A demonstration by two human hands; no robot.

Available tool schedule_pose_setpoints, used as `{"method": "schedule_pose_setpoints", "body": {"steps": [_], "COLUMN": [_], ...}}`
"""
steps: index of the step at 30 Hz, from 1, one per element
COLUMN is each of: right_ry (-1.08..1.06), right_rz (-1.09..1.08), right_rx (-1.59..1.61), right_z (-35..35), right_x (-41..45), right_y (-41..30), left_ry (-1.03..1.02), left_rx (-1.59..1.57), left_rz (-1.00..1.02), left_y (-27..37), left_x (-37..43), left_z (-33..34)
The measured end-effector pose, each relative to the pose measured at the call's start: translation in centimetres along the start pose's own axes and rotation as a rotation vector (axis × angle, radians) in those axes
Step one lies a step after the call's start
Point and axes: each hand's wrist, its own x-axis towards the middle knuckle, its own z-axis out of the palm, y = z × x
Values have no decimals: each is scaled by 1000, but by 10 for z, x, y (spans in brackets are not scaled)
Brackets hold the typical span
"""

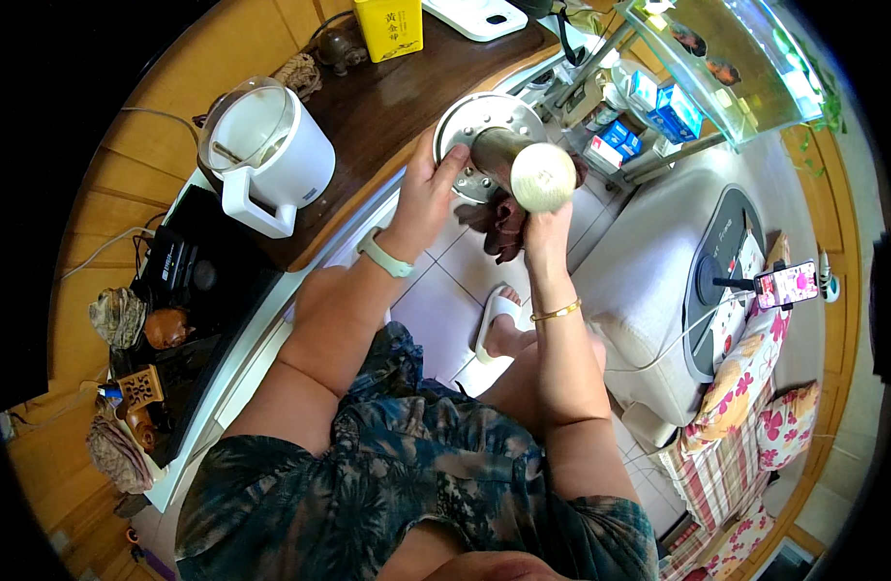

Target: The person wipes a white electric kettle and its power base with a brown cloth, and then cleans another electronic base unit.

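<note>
My left hand [432, 178] grips the rim of a round metal plate [456, 120], with its thumb over the edge. The plate has a ring of small raised bumps. From its middle rises a shiny cylindrical stem [497, 154], tilted towards me. A pale, round, flat end [543, 178] faces up and hides where the stem meets it. Below that end is my right hand [548, 225], its fingers mostly hidden. A dark brown cloth [505, 226] hangs bunched beside this hand and under the plate. Both hands are above the floor, just off the wooden tabletop's edge.
On the dark wooden tabletop [398, 91] stand a white handled jug [307, 145] and a yellow tin [391, 33]. A fish tank [750, 80] is at upper right, above shelved boxes [674, 112]. A sofa arm [634, 254] is to my right, with a phone on a stand [786, 285].
</note>
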Motion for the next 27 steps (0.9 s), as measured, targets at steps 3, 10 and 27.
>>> {"method": "schedule_pose_setpoints", "body": {"steps": [3, 10, 27], "right_ry": [-31, -213, -143], "right_rz": [-58, 129, 27], "right_rx": [-252, -434, -539], "right_z": [-14, -12, -24], "right_x": [6, 17, 16], "right_y": [7, -30, -30], "left_ry": [-232, -572, -376], "left_rx": [354, 361, 522], "left_rz": [-32, -415, -2], "left_y": [24, 40, 14], "left_x": [7, 9, -1], "left_z": [-12, -34, -19]}}
